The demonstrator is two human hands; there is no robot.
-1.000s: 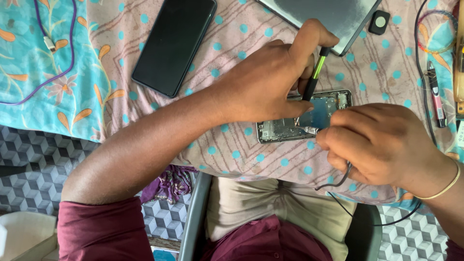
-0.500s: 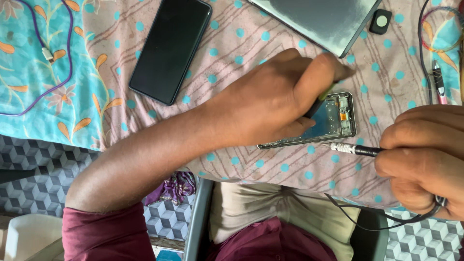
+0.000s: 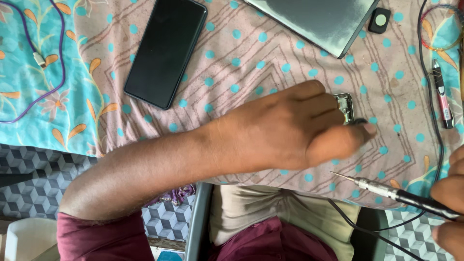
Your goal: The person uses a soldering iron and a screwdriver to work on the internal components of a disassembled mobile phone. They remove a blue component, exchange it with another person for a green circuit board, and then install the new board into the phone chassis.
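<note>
An opened phone with its insides showing lies on the pink dotted cloth; only its right end shows. My left hand lies across the rest of it, fingers curled and the thumb tip pinching something small and dark at its right edge. At the lower right edge of view, my right hand grips a thin metal-tipped tool with a black handle and a trailing black cord. Its tip points left and is held off the phone, just below my left thumb.
A black phone lies screen-up at upper left. A grey laptop and a small black square part sit at the top. A purple cable lies far left, a red pen-like tool and black cord far right.
My left hand has slid right over the opened phone, covering most of it. My right hand has pulled back to the lower right with the tool, away from the phone.
</note>
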